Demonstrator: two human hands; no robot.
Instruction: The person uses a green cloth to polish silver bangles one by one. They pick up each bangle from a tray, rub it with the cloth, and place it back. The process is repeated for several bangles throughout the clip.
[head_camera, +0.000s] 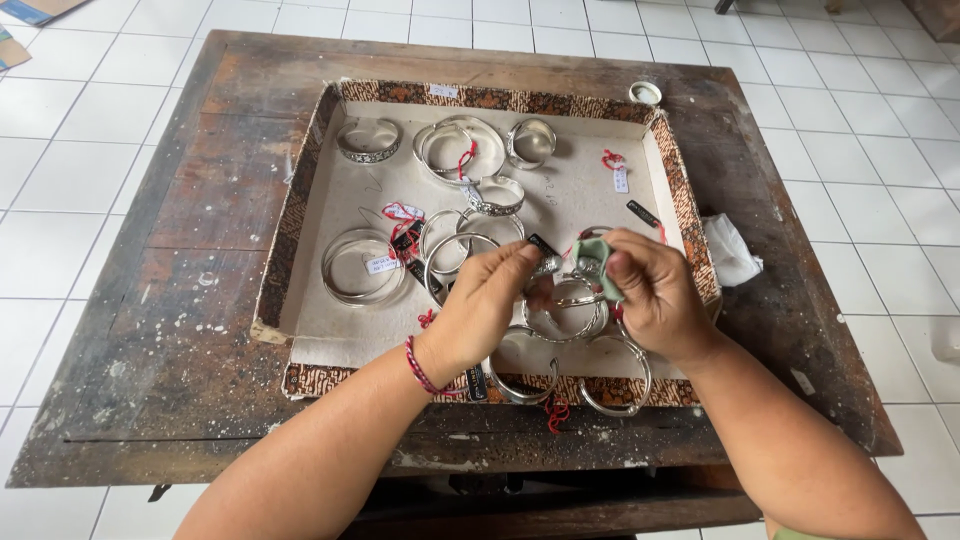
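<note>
Looking down from the head camera, there's a shallow tray (310, 180) with a brown patterned border sitting on a beat-up wooden table (190, 300), and it's full of silver bangles — a carved cuff (368, 141) at the far left corner, a pair of overlapping bangles (458, 148) next to it, another cuff (531, 141) beside those, a wide plain bangle (360, 266) at the left, and several more with red-string tags in the middle. Two more bangles (612, 385) hang over the near edge of the tray. A small white lid (645, 93) sits on the table just past the tray's far right corner, and a crumpled white cloth (730, 252) lies just off the right side. Both hands are raised over the near-right part of the tray, forearms coming in from the bottom. The left hand (480, 305) — red thread bracelet on the wrist — pinches a small silver piece (547, 265) between thumb and fingertips. The right hand (655, 295) is clenched around a green cloth (592, 262), pressing it against that silver piece, so the two hands meet right there above the bangles.
</note>
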